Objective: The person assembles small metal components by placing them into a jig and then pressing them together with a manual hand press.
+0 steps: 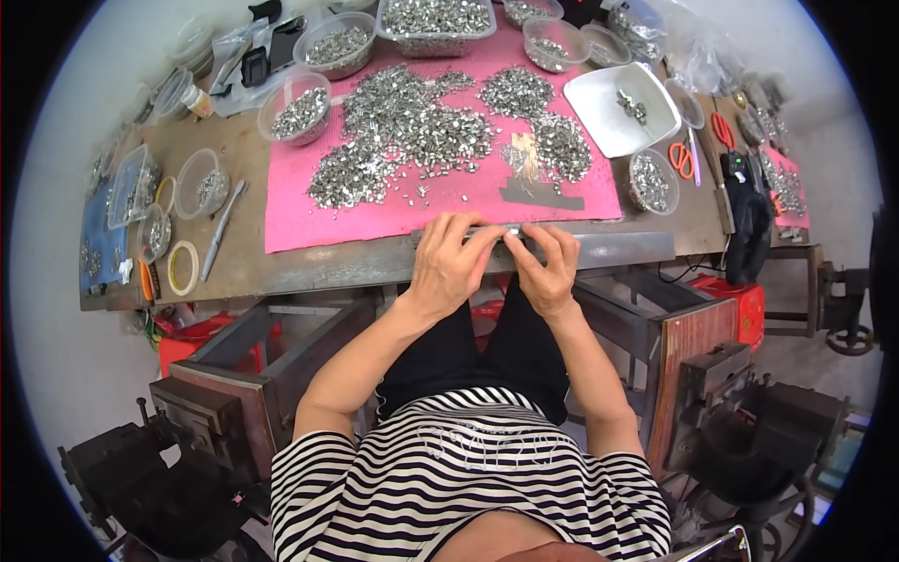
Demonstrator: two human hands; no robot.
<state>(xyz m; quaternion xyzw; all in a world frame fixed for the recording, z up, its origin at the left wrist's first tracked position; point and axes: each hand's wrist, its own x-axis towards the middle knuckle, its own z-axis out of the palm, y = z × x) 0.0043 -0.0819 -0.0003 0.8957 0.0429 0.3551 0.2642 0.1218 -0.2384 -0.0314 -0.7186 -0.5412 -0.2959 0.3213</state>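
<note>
My left hand and my right hand meet at the near edge of the workbench. Together they pinch a narrow grey metal strip that lies along the front of a pink mat. Fingertips of both hands touch at the strip's middle. Heaps of small shiny metal parts cover the mat just beyond my hands, with a smaller heap to the right.
Clear plastic bowls and tubs of metal parts ring the mat. A white tray sits at the right, orange scissors beside it. Tape rolls lie at the left. Dark machines stand below the bench.
</note>
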